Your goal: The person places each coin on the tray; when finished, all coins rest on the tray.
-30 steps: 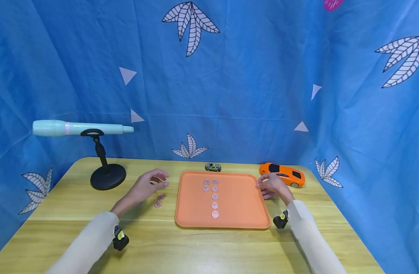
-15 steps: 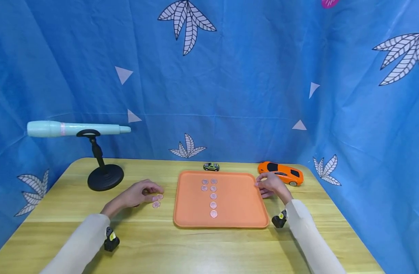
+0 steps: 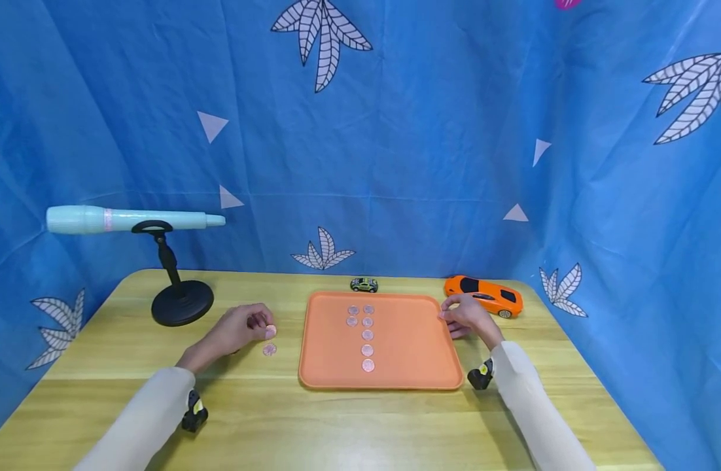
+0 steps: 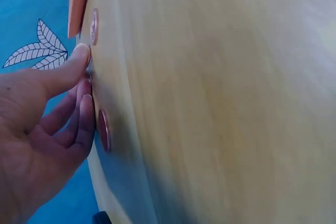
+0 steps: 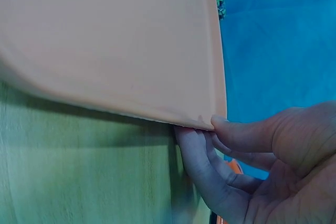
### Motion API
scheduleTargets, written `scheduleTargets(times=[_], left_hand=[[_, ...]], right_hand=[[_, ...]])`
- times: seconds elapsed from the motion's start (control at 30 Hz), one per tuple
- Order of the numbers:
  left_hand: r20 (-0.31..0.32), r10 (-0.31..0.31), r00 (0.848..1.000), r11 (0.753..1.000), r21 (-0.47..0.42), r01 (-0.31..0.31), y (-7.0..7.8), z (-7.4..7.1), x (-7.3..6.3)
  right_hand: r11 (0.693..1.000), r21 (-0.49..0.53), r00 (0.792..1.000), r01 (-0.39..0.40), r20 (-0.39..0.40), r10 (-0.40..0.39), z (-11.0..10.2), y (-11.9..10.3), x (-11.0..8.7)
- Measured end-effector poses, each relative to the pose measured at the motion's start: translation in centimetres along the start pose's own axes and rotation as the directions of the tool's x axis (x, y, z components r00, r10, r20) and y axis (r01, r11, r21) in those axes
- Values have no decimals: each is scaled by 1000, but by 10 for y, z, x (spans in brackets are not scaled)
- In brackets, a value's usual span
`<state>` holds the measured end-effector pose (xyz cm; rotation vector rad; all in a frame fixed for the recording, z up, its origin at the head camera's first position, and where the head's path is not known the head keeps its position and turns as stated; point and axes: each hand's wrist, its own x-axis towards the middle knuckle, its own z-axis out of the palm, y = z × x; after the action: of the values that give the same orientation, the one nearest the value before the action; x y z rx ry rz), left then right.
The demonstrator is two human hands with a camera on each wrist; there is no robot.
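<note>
In the head view my left hand (image 3: 239, 329) pinches a copper-coloured coin (image 3: 270, 331) between thumb and fingertips, low over the table left of the tray. A second coin (image 3: 269, 350) lies flat just in front of it. The left wrist view shows one coin (image 4: 94, 26) beyond the thumb and another coin (image 4: 105, 130) on the wood below the curled fingers. My right hand (image 3: 469, 316) grips the far right part of the orange tray (image 3: 416, 340), thumb on the rim (image 5: 219, 95) and fingers underneath. Several coins (image 3: 368, 335) lie on the tray in two columns, one longer.
Behind the tray stands a small green toy car (image 3: 364, 284). An orange toy car (image 3: 484, 296) is right behind my right hand. At the table's back left, a light-blue microphone (image 3: 142, 220) rests on a black stand (image 3: 182, 303). A blue curtain (image 3: 431, 131) hangs behind the table.
My left hand has come down and towards me to the loose coins and taken hold of one, shifting it slightly away from the other. My right hand stays on the tray.
</note>
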<state>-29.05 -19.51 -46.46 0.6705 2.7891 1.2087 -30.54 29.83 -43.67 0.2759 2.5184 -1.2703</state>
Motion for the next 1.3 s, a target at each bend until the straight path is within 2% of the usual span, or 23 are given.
scheduleTargets(times=[0.1,0.17,0.23,0.3,0.43,0.53,0.6,0.7,0.8,0.9,1.03,1.13,1.3], left_hand=[[-78,-88,993,995,-58,84,2,2,3],[-123,-118,985,987,-124,103,5,5,6],[-137,-141,981,972,-207,111,11,9,9],[-121,-151,981,950,-293,110,18,13,11],[-44,-165,985,888,-442,129,39,23,16],[-13,-149,989,855,-503,122,54,34,20],[-16,-159,987,850,-511,129,63,43,23],[-40,-202,979,864,-478,159,76,58,29],[-72,-244,967,891,-411,195,87,71,35],[-95,-237,967,918,-347,191,96,81,40],[-89,-229,969,928,-321,190,100,91,43],[-82,-242,967,926,-316,205,99,98,46],[-107,-218,970,955,-230,189,98,105,48]], right_hand=[[1000,-1,1000,1,0,-1,0,-1,0],[1000,0,1000,-4,-1,4,1,-1,0],[1000,0,1000,-11,-5,11,1,-1,-1],[1000,0,1000,-10,-5,10,0,-2,-1],[1000,5,1000,-6,-8,6,0,-2,-1],[1000,11,1000,-1,-6,1,0,-2,-2],[1000,15,1000,1,-6,-1,0,-2,-2],[1000,16,1000,0,-6,0,0,-1,-2],[1000,14,1000,2,-6,-1,0,-1,-2],[1000,4,1000,6,-14,-6,0,0,-2],[1000,9,1000,13,-12,-13,2,1,-1],[1000,12,1000,12,-13,-12,2,1,-1],[1000,-9,1000,6,-28,-6,3,0,-2]])
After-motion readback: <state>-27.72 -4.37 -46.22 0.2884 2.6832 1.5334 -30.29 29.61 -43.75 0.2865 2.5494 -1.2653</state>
